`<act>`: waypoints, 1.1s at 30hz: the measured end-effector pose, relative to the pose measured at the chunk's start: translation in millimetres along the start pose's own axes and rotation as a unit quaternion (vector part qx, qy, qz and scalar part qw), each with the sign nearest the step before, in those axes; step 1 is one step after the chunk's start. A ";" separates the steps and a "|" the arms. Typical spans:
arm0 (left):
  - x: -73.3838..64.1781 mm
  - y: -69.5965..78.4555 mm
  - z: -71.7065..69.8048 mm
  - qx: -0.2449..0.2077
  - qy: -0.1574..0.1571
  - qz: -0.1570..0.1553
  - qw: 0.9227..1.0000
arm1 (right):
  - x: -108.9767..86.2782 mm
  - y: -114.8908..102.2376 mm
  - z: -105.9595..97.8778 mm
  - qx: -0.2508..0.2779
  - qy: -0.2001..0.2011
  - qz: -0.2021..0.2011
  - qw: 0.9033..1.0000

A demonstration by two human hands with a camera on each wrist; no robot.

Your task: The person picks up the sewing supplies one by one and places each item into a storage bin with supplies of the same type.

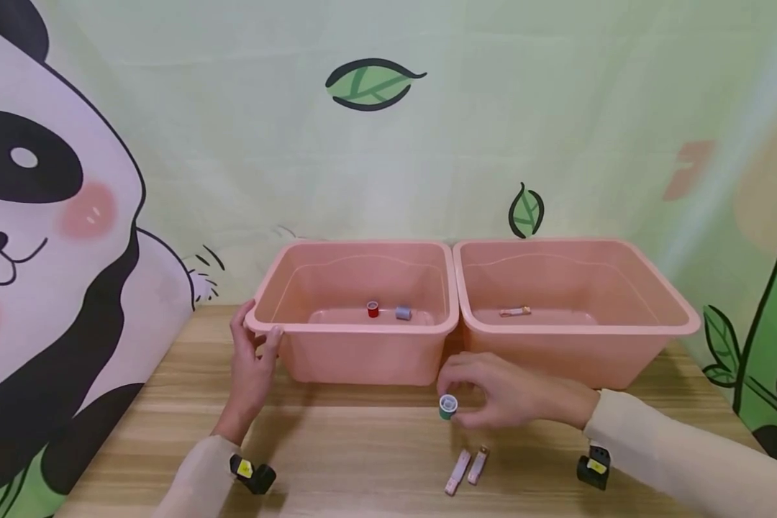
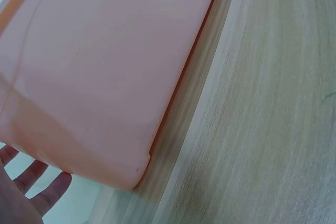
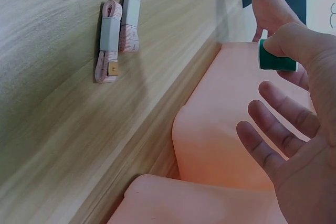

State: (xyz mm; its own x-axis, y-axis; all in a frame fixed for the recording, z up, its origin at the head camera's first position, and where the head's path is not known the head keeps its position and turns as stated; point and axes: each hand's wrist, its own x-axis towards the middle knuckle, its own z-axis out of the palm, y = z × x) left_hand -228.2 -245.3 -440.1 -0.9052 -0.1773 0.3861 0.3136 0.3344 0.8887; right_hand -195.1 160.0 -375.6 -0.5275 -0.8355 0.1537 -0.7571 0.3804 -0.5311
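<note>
My right hand [image 1: 492,392] pinches a green spool of thread [image 1: 448,407] between thumb and index finger, in front of the gap between two pink tubs. In the right wrist view the other fingers [image 3: 278,135] of that hand are spread below the green spool. My left hand [image 1: 252,363] grips the front left corner of the left pink tub [image 1: 362,356], its thumb at the front rim and its fingers along the outer side. Inside this tub lie a red spool [image 1: 373,309] and a blue-grey spool [image 1: 403,313].
To the right stands another pink tub [image 1: 576,352] with a folded measuring tape [image 1: 515,311] in it. Two more folded measuring tapes, one left [image 1: 457,472] and one right [image 1: 478,465], lie on the wooden table [image 1: 350,453]. A printed panda cloth [image 1: 233,129] hangs behind.
</note>
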 end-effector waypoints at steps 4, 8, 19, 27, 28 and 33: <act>-0.2 -0.6 0.4 -0.001 0.003 0.003 1.000 | -0.8 -1.1 -1.2 -0.006 0.007 -0.004 1.000; -0.1 -0.5 0.3 -0.002 0.005 0.006 1.000 | -1.8 -1.2 -2.5 -0.011 0.013 -0.008 1.000; -0.2 -2.3 -1.0 0.005 0.000 0.007 1.000 | 3.1 -11.9 -16.5 -0.024 0.020 -0.030 0.999; -7.0 22.5 -2.2 0.006 -0.012 -0.017 1.000 | 7.2 -20.0 -28.9 -0.038 0.024 -0.036 0.998; -8.1 26.6 -2.4 0.006 -0.014 -0.017 1.000 | 7.8 -20.7 -30.5 -0.041 0.025 -0.039 0.998; -10.2 34.7 -2.5 0.010 -0.017 -0.013 1.000 | 11.1 -27.1 -41.6 -0.079 0.035 -0.045 0.995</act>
State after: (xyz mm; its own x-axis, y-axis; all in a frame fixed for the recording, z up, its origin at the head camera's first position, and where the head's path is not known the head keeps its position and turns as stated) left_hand -207.3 -234.2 -412.6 -0.9228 -0.1544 0.3530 0.2834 0.3488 0.8933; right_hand -196.5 156.9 -324.8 -0.4762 -0.8417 0.2544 -0.8504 0.3673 -0.3767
